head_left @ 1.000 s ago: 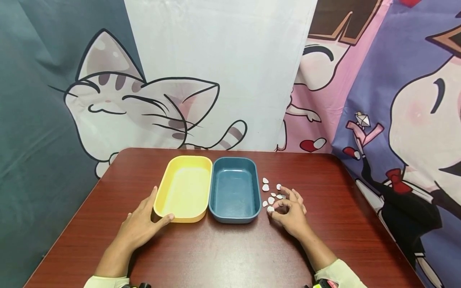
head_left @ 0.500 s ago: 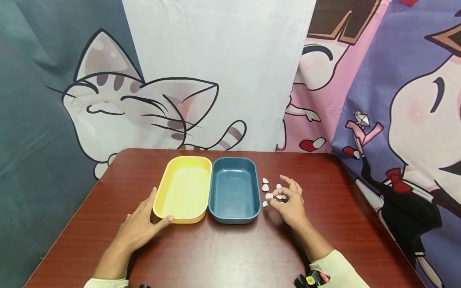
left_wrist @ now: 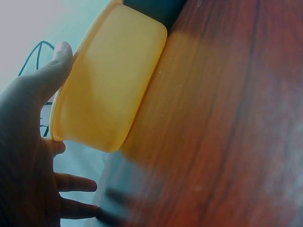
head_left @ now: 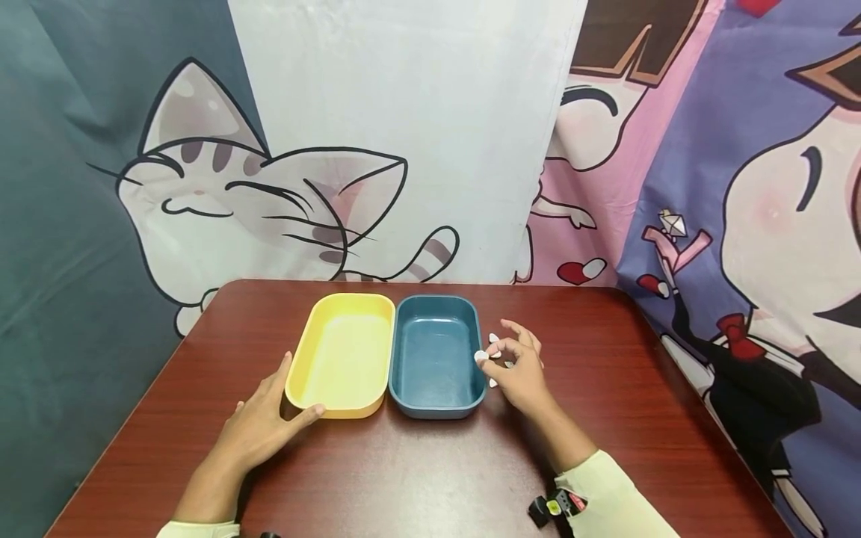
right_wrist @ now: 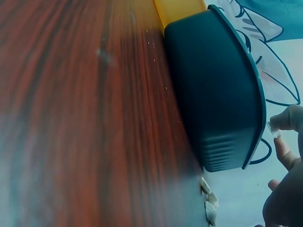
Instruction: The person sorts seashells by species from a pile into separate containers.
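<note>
My right hand (head_left: pixel 523 377) pinches a small white seashell (head_left: pixel 480 356) between thumb and forefinger, at the right rim of the dark blue container (head_left: pixel 437 412). In the right wrist view that ridged shell (right_wrist: pixel 273 130) shows above the container's rim level. Several more shells (right_wrist: pixel 209 205) lie on the table under the hand, partly hidden by it in the head view. My left hand (head_left: pixel 258 422) rests at the near left corner of the yellow container (head_left: pixel 343 413), thumb along its rim and fingers spread, as the left wrist view shows.
The two containers stand side by side, walls together, on a dark red-brown wooden table (head_left: pixel 417 478). A cloth backdrop (head_left: pixel 417 90) with cartoon figures hangs behind the table's far edge and along its right side.
My right hand has picked a shell up from the scattered ones and moved left with it to the blue container's rim. The left hand and both containers have stayed put.
</note>
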The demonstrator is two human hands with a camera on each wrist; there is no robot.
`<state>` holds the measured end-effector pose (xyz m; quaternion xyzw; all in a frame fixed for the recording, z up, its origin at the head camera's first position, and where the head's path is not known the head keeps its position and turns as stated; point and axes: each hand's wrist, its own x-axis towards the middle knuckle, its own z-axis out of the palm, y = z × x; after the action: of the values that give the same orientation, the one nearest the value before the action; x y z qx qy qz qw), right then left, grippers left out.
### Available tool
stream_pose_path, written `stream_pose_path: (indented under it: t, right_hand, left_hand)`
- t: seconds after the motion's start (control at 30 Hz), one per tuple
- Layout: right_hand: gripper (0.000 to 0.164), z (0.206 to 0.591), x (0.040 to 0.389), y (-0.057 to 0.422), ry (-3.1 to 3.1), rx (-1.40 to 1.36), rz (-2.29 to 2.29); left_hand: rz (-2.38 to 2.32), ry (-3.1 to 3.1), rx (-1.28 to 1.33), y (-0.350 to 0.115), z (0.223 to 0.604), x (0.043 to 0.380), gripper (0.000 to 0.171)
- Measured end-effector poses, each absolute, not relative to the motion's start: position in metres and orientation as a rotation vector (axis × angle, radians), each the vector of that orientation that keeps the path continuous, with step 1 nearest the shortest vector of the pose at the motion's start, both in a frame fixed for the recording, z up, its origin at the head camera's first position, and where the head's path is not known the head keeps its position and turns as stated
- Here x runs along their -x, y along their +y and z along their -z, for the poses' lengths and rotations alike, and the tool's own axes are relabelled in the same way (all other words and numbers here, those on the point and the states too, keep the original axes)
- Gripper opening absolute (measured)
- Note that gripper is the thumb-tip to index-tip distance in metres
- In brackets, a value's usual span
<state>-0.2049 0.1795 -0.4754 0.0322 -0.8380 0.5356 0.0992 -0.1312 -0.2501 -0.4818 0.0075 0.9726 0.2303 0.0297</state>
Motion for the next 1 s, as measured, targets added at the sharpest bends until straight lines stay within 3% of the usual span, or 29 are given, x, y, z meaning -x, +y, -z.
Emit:
stream_pose_path:
  t: [0.13, 0.33, 0.5, 0.73, 1.0]
  right_hand:
    - [0.017, 0.476, 0.207, 0.174, -2.485, -0.141, -1.596]
    - [0.039, 0.477, 0.209, 0.175, -2.496, -0.183, -1.561]
    - [0.042, 0.477, 0.21, 0.179, -2.491, -0.149, -1.574]
    - [0.042, 0.481, 0.215, 0.19, -2.474, -0.07, -1.587]
    - [0.028, 0.491, 0.221, 0.201, -2.536, -0.003, -1.436]
  left_hand:
    - [-0.707, 2.986, -0.012, -0.25, 0.482, 0.131, 0.121]
    - [-0.703, 2.987, -0.009, -0.25, 0.482, 0.131, 0.121]
    - [-0.712, 2.994, -0.009, -0.25, 0.482, 0.132, 0.121]
    - [-0.737, 3.018, -0.017, -0.252, 0.483, 0.132, 0.12]
    - [-0.759, 3.041, -0.022, -0.251, 0.483, 0.131, 0.118]
